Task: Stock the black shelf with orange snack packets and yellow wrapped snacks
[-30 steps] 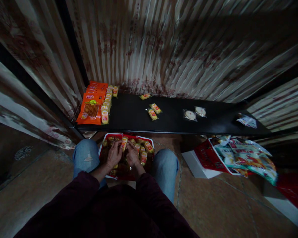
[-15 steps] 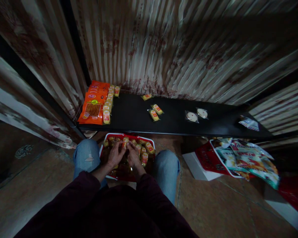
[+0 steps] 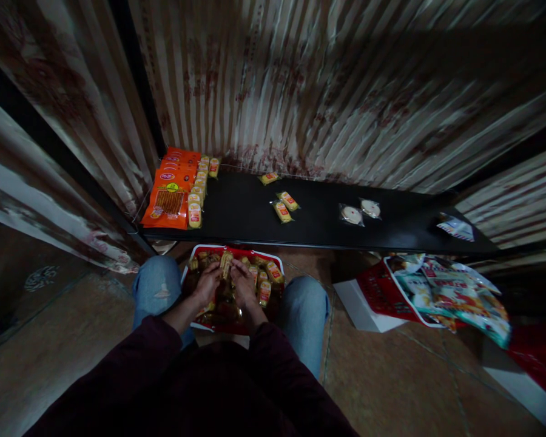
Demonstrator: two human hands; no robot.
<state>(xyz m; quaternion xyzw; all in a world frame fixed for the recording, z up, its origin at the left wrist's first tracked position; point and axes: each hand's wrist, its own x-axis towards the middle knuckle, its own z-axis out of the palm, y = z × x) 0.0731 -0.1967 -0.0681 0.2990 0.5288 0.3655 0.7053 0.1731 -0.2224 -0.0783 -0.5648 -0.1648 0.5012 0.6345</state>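
Note:
Between my two hands, over the basket, is a small wrapped snack cake (image 3: 226, 263) in clear and yellow film. My left hand (image 3: 208, 285) pinches it from the left. From the other side, the fingers of my right hand (image 3: 244, 285) close on its right edge. Below them stands a red basket with a white rim (image 3: 268, 252), between my knees, holding many more wrapped snack cakes (image 3: 264, 292). On the black shelf ahead, a row of the same cakes (image 3: 195, 213) lines the side of orange snack bags (image 3: 169, 197).
Three loose yellow packets (image 3: 282, 211) lie mid-shelf on the black shelf (image 3: 236, 212). Farther right are two round white wrapped pieces (image 3: 351, 214) and a blue-white packet (image 3: 455, 227). A red basket (image 3: 377, 291) of snack bags (image 3: 455, 285) stands on the floor at right. Striped curtain (image 3: 273, 91) hangs behind.
The cake between my hands has been turned: its orange-red label faced me before and now a plain yellow side shows. My hands have moved slightly left and apart.

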